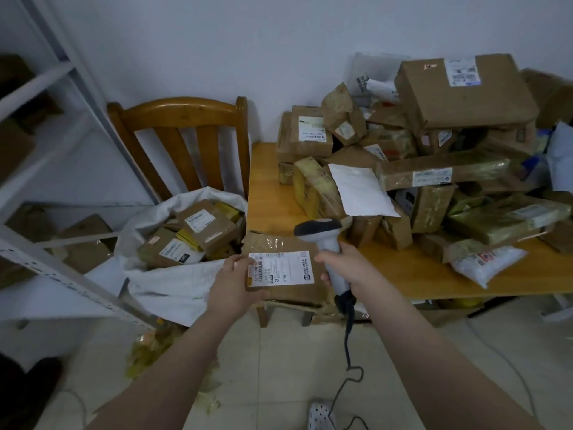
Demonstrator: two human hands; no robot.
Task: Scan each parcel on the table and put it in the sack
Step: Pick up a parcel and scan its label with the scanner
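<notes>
My left hand (231, 282) grips the left edge of a flat brown cardboard parcel (288, 243) with a white shipping label facing up, held at the table's near left corner. My right hand (347, 265) holds a grey and white handheld scanner (322, 234) by its handle, its head just above the parcel's right side. A white sack (173, 283) lies open on the wooden chair to the left, with several brown parcels inside. A large heap of brown parcels (434, 169) covers the wooden table (266, 187) to the right.
A wooden chair (183, 131) stands against the wall behind the sack. Grey metal shelving (62, 169) with boxes fills the left side. The scanner's cable (348, 352) hangs to a power strip (321, 414) on the tiled floor. A white padded bag (486, 262) lies near the table's front edge.
</notes>
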